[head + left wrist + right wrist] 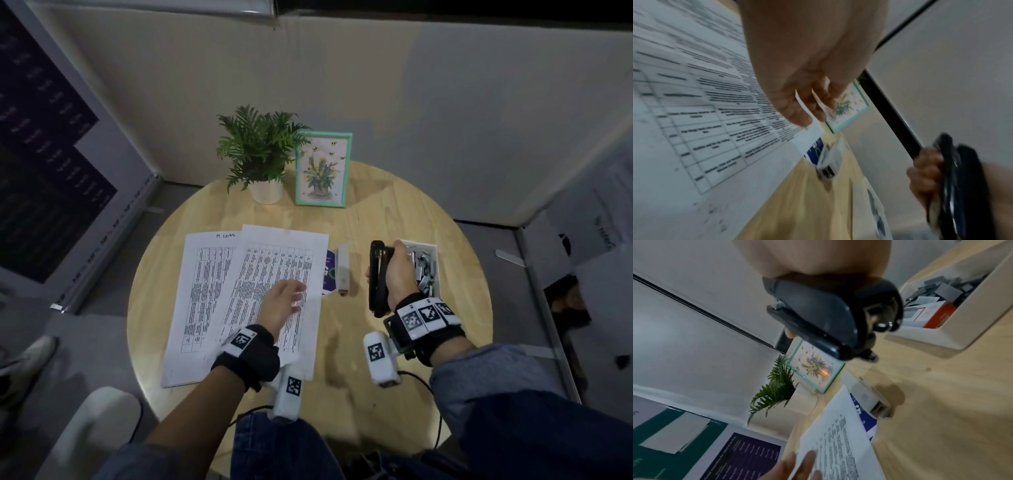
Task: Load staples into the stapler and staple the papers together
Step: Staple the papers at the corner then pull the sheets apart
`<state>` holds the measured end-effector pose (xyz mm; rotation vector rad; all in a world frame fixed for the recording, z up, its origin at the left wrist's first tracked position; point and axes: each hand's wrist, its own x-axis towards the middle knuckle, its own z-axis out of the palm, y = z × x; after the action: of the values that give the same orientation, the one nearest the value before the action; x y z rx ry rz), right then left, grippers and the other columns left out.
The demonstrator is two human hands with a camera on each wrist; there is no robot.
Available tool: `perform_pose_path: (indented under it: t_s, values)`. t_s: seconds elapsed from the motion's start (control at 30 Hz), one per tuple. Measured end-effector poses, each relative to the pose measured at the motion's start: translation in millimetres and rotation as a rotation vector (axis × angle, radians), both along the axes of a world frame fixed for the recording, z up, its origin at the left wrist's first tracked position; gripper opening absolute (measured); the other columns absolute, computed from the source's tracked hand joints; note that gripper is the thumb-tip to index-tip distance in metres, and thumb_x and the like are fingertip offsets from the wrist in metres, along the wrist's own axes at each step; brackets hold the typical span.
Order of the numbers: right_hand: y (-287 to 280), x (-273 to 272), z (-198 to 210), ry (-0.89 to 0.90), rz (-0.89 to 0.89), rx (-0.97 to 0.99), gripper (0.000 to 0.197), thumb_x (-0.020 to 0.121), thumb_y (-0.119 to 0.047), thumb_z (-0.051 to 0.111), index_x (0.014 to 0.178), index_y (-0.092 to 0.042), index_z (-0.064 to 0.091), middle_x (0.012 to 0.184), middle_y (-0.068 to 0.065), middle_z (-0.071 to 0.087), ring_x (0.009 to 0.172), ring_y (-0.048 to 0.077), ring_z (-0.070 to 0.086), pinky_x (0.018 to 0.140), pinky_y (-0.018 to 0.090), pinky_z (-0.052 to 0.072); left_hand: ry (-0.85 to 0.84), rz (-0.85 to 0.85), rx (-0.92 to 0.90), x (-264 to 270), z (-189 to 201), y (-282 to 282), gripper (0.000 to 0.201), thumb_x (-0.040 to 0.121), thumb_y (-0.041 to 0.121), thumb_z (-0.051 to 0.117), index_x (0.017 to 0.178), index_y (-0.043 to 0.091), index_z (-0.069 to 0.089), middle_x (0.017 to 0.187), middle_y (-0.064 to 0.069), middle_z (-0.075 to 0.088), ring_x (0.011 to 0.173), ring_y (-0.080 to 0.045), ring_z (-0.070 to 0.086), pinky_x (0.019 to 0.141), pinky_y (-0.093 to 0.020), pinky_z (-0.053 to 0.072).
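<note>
Nearest to me I see my left hand [282, 303] lying over the papers [246, 301], with the fingers straight and spread, and holding nothing. The papers are two printed sheets, partly overlapping, flat on the round wooden table [394, 212] at the left side. At the right, my right hand [399, 272] has its fingers curled around the black stapler [376, 277] and holds it lifted above the table, just beside the white box [433, 250] that is full of grey staple strips. From the right wrist view the stapler looks closed, but I cannot tell if staples are inside. Between the papers and the stapler a small white device [343, 269] lies on the table, partly on a blue and white card [328, 274] that goes under the edge of the papers. Further back stand a green plant in a white pot [263, 154] and a picture in a mint frame [323, 169], side by side near the far edge.
</note>
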<state>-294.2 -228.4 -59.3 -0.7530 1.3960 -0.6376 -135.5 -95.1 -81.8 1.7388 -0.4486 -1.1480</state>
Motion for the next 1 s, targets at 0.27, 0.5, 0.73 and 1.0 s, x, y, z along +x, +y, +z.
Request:
perform_pose_path:
  t_s: [0.27,0.5,0.73,1.0]
  values:
    - [15,33,-2,0.200,0.414,0.064,0.084,0.083,-0.074,0.009,0.067,-0.011,0.061,0.079,0.016,0.064,0.083,0.031,0.063,0.098,0.041,0.047,-0.239,0.434,0.111,74,-13,6,0.029,0.097,0.004,0.047,0.124,-0.002,0.056,0.134,-0.019,0.056,0.126,-0.032,0.051,0.107,-0.040,0.039]
    - [35,67,-9,0.331,0.801,0.142,0.117,0.061,-0.092,0.005,0.120,-0.006,0.058,0.101,0.014,0.057,0.096,0.022,0.056,0.107,0.038,0.032,-0.530,0.065,0.401,126,-33,-3,0.058,0.095,0.018,0.056,0.144,-0.002,0.033,0.147,-0.027,0.039,0.132,-0.042,0.043,0.112,-0.051,0.037]
    - [40,72,-9,0.343,0.746,0.178,0.078,0.076,-0.081,0.012,0.069,-0.015,0.054,0.069,0.007,0.058,0.067,0.020,0.060,0.076,0.032,0.048,-0.539,-0.085,0.437,132,-29,-9,0.046,0.102,0.027,0.043,0.133,-0.005,0.049,0.136,-0.028,0.054,0.124,-0.043,0.052,0.106,-0.047,0.040]
    - [41,57,10,0.307,0.208,-0.109,0.038,0.078,-0.014,0.072,0.108,-0.010,0.050,0.078,0.008,0.060,0.059,0.018,0.055,0.051,0.023,0.050,-0.220,-0.107,-0.051,137,6,17,0.033,0.100,0.005,0.046,0.131,-0.004,0.051,0.132,-0.017,0.059,0.119,-0.024,0.056,0.102,-0.033,0.041]
